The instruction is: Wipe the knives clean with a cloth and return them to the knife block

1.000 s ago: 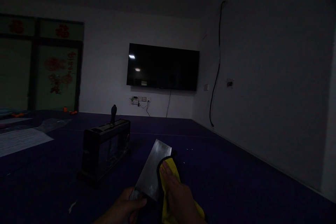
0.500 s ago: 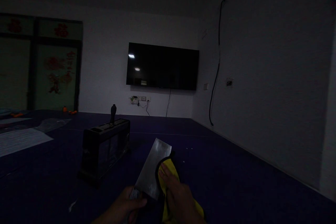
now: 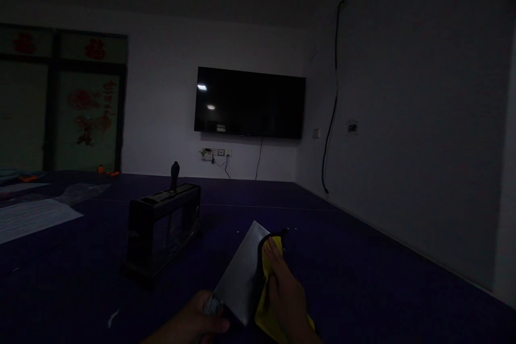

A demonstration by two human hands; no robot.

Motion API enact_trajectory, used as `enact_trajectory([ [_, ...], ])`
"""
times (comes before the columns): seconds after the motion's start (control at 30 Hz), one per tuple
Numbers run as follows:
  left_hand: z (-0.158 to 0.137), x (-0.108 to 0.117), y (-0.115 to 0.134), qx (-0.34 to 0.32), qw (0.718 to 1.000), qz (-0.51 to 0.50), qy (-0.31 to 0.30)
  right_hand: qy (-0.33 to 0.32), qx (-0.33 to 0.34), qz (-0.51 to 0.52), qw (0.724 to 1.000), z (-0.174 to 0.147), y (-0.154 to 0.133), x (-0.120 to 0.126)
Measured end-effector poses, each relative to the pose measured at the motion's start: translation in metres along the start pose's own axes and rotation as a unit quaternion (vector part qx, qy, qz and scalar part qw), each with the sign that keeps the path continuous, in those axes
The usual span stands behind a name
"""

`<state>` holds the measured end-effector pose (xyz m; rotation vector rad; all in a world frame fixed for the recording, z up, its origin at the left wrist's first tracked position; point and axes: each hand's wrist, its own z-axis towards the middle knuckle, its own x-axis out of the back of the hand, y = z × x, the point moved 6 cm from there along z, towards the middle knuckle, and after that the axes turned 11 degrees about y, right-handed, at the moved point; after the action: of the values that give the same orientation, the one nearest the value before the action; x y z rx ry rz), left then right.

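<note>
My left hand (image 3: 195, 316) is closed round the handle of a cleaver (image 3: 243, 269), whose broad metal blade points up and away from me. With my right hand (image 3: 288, 295) I hold a yellow cloth (image 3: 266, 312) with a dark edge against the right side of the blade. The cloth covers that blade edge, and part of it hangs below my fingers. To the left of the cleaver stands a black knife block (image 3: 141, 236) with clear-looking sides. One dark handle (image 3: 174, 176) sticks up from its top.
The dark blue tabletop (image 3: 342, 279) carries printed paper (image 3: 36, 219), crumpled clear plastic (image 3: 83, 192) and small orange items (image 3: 113, 173) at the left. A white scrap (image 3: 113, 317) lies in front. A wall (image 3: 423, 172) borders the right side; a television (image 3: 250, 102) hangs behind.
The cleaver has moved slightly right and toward me, its blade turned a little. My right hand and the cloth have shifted right along with it, still against the blade.
</note>
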<state>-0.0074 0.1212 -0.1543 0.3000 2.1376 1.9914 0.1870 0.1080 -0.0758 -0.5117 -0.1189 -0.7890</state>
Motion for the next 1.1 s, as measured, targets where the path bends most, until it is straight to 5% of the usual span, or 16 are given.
enact_trajectory([
  [0.2, 0.001, 0.001, 0.000, 0.002, 1.000, -0.002, 0.018, 0.024, -0.021, -0.005, 0.999, 0.002, 0.005, 0.002],
  [0.57, -0.003, -0.007, 0.018, -0.074, 0.995, 0.051, -0.036, 0.030, -0.027, -0.020, 0.999, 0.002, 0.011, 0.001],
  [1.1, 0.008, 0.006, -0.006, -0.048, 0.999, 0.008, 0.018, -0.012, 0.014, -0.005, 1.000, -0.001, 0.003, -0.002],
])
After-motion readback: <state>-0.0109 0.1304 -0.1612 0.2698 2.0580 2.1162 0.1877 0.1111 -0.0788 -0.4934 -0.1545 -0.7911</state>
